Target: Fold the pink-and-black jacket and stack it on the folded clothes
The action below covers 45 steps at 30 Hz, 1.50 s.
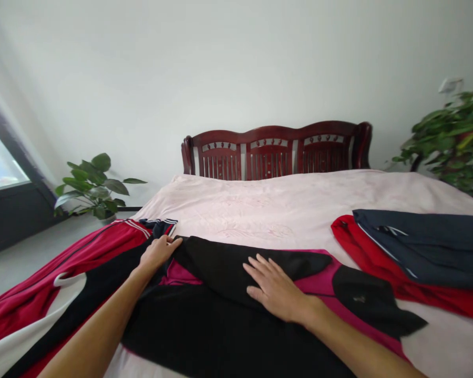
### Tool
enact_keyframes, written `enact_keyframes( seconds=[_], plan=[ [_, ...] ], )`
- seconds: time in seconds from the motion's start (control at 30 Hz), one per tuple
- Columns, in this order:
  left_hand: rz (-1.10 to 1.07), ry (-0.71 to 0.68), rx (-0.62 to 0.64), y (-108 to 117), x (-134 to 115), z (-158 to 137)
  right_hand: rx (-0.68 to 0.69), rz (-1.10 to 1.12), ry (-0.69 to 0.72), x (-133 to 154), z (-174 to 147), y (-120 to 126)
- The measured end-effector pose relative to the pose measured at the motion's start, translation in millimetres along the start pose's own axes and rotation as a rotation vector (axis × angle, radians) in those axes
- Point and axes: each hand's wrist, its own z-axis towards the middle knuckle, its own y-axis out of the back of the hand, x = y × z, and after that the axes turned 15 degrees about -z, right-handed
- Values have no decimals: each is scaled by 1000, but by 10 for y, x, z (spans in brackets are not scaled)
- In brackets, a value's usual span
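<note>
A black and magenta jacket lies spread on the pink bedspread, its collar end toward the right. One black sleeve is laid across its upper side. At the left end of that sleeve, my left hand has its fingers closed on the cuff. My right hand rests flat on the sleeve's middle, fingers spread, holding nothing. Beneath my left forearm lie red, black and white garments, which partly touch the jacket.
Folded red clothing and a folded dark blue garment lie stacked on the right of the pink bedspread. Behind stands a dark wooden headrail against the wall. Leafy plants flank it, one left and one right.
</note>
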Motion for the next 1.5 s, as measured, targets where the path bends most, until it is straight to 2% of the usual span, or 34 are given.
enact_keyframes(
  seconds=[0.13,0.33,0.47,0.57,0.63,0.7,0.73,0.8,0.87,0.9,1.03,1.13,1.23,1.37,1.43,1.5],
  plan=[
    [-105,-36,31,-59,61,-30,54,-33,7,56,-56,-103],
    [-188,-112,56,6,222,-130,23,-64,10,35,-82,-152],
    [2,-59,114,112,390,-201,4,-86,21,41,-77,-196],
    [199,12,106,188,319,-289,-6,-98,17,49,-75,-211],
    [274,-109,-3,203,144,-368,-1,-104,16,55,-73,-202],
    [277,-344,-74,165,-87,-450,18,-105,18,61,-68,-183],
    [249,-465,-31,123,-199,-485,28,-105,18,64,-65,-174],
    [185,-642,179,0,-363,-532,36,-105,17,68,-58,-164],
    [226,-704,371,-148,-396,-543,30,-108,17,70,-59,-172],
    [293,-685,404,-219,-357,-536,24,-109,18,70,-66,-183],
    [527,-453,367,-397,14,-471,6,-101,37,73,-142,-217],
    [517,-385,381,-431,248,-417,29,-63,75,66,-217,-157],
    [499,-365,384,-448,325,-377,58,33,117,2,-231,-17],
    [515,-360,384,-476,329,-354,-106,21,-87,-315,-146,67],
    [532,-369,385,-482,338,-351,-186,-88,-187,-605,-127,-8],
    [541,-381,381,-478,361,-348,-194,-184,-258,-947,-163,-139]
  ],
)
